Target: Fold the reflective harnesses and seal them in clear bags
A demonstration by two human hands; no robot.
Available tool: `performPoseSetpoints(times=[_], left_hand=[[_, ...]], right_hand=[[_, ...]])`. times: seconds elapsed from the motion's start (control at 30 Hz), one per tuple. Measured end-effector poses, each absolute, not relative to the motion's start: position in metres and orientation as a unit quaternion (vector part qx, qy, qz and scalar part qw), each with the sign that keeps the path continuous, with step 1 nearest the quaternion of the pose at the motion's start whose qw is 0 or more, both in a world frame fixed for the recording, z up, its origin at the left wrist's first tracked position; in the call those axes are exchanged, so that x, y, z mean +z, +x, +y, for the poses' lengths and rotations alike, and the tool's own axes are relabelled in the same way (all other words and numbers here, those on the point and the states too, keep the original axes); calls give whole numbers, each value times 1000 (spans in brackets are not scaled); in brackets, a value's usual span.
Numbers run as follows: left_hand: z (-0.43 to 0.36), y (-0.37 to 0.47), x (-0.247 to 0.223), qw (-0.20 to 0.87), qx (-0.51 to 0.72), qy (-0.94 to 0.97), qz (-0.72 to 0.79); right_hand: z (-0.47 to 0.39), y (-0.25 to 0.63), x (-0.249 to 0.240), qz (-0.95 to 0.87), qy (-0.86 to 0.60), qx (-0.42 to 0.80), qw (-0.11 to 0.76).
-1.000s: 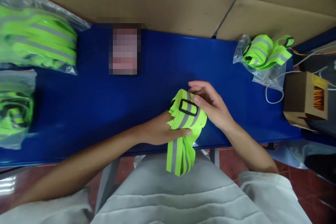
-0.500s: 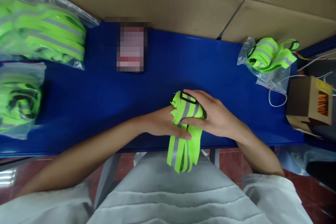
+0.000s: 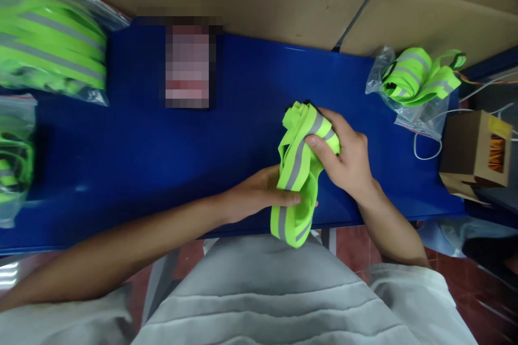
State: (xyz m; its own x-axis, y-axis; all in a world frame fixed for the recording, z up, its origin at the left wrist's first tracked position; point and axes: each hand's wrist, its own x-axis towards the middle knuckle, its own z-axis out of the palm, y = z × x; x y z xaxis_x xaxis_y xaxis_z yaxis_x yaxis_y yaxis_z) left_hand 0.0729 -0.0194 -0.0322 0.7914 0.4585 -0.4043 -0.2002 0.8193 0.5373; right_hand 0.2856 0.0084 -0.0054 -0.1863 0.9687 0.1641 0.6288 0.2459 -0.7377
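Note:
A bundle of neon yellow-green reflective straps (image 3: 296, 164) with grey stripes is held between both hands above the blue table's front part. My right hand (image 3: 346, 153) is closed round its upper right side, the thumb lying across the front. Lower down, my left hand (image 3: 267, 191) grips the straps, its thumb in front and its other fingers mostly hidden behind. The bundle's lower end hangs in a loop past the table edge. A bit of black shows at its top, partly covered by the right hand.
Clear bags of similar straps (image 3: 60, 43) lie at the left on the blue table (image 3: 133, 156). A pixelated rectangle (image 3: 188, 64) is near the back. Loose strap rolls (image 3: 410, 75) rest on a plastic bag at right, beside a small cardboard box (image 3: 471, 145). Large cardboard (image 3: 283, 0) borders the back.
The strap bundle and my right hand have moved up and away from me. My right hand has tilted the bundle's top, and the black buckle-like piece has turned mostly out of sight.

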Motion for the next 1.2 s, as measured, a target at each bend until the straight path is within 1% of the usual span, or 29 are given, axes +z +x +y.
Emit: performPoseSetpoints(times=[0.17, 0.37, 0.53, 0.63, 0.7, 0.8, 0.87, 1.0, 1.13, 1.2], left_hand=[[-13, 71, -33, 871, 229, 297, 318], [-9, 69, -29, 754, 360, 399, 377], [-7, 69, -28, 703, 383, 415, 432], [-4, 69, -27, 681, 423, 424, 421], [-4, 68, -27, 697, 406, 429, 407], [-5, 68, -30, 738, 348, 416, 402], [-6, 68, -32, 750, 338, 401, 403], [-6, 67, -34, 738, 347, 410, 408], [-5, 66, -32, 722, 327, 433, 428], [-4, 67, -30, 713, 324, 432, 447]], right_hand=[[10, 291, -8, -720, -556, 266, 318], [8, 288, -7, -734, -567, 185, 326], [4, 284, -7, -742, -563, 175, 318], [3, 284, -7, -737, -574, 157, 321], [3, 284, -8, -736, -578, 144, 323], [1, 281, -10, -740, -578, 128, 319], [-1, 279, -12, -750, -568, 121, 317], [-2, 277, -16, -767, -544, 121, 318], [-2, 277, -16, -764, -547, 152, 306], [-3, 276, -16, -763, -554, 140, 304]])
